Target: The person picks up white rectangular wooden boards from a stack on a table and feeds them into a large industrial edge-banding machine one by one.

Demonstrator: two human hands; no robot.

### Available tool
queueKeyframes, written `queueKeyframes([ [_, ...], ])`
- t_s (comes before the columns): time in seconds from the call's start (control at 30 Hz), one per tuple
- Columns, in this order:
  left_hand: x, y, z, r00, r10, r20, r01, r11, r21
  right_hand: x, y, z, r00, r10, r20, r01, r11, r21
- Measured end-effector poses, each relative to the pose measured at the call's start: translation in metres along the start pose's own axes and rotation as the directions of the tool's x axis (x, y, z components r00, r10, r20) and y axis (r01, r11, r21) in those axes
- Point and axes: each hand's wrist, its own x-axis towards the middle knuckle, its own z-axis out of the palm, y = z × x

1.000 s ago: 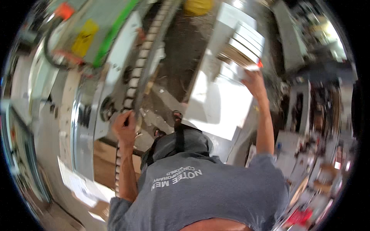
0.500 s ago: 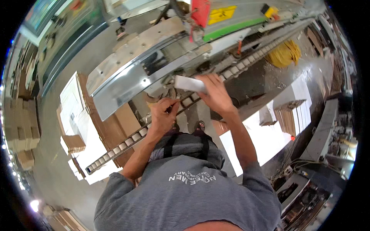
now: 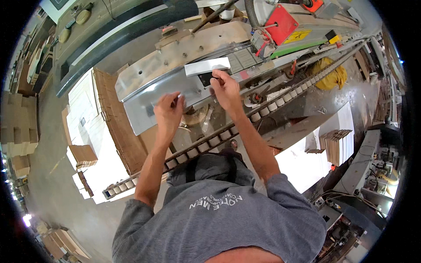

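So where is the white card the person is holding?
In the head view, the white card is near the top centre, pinched by the right hand above the grey metal machine cover, left of the red box.

The supporting structure is a long industrial machine (image 3: 175, 70) with a sheet-metal housing (image 3: 149, 101), running diagonally from lower left to upper right. A white rectangular panel (image 3: 207, 66) lies flat on the housing top, just beside a dark rectangular opening (image 3: 205, 79). A roller-chain conveyor track (image 3: 245, 122) runs alongside the housing, carrying a row of pale blocks. A red guard cover (image 3: 280, 24) and a green strip (image 3: 302, 47) sit at the far end.

The concrete floor (image 3: 48, 175) carries stacks of flat cardboard (image 3: 118, 122), white sheet stacks (image 3: 92, 127), a stack of thin boards (image 3: 337, 147) and a yellow crumpled cloth (image 3: 326, 74).
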Motion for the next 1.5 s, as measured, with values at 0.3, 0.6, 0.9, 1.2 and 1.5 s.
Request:
queueKeyframes([
  [0.3,0.066,-0.022,0.038,0.987,0.116,0.107,-0.139,0.960,0.245,0.004,0.006,0.049,0.988,-0.066,-0.137,0.077,0.994,0.074],
  [0.6,0.066,-0.018,0.053,0.993,0.115,-0.018,-0.104,0.944,0.313,0.014,0.005,0.043,0.991,-0.119,-0.066,0.104,0.975,-0.195],
  [0.9,0.075,0.000,0.087,0.978,0.197,0.070,-0.208,0.953,0.222,0.032,0.012,0.013,0.982,-0.173,-0.070,0.157,0.969,-0.189],
  [1.2,0.096,0.024,0.159,0.947,0.303,0.104,-0.320,0.899,0.300,0.064,0.030,-0.041,0.980,-0.148,-0.135,0.110,0.961,-0.253],
  [1.5,0.124,0.051,0.228,0.913,0.338,0.230,-0.380,0.909,0.173,0.048,0.047,-0.085,0.922,-0.312,-0.231,0.227,0.916,-0.332],
])
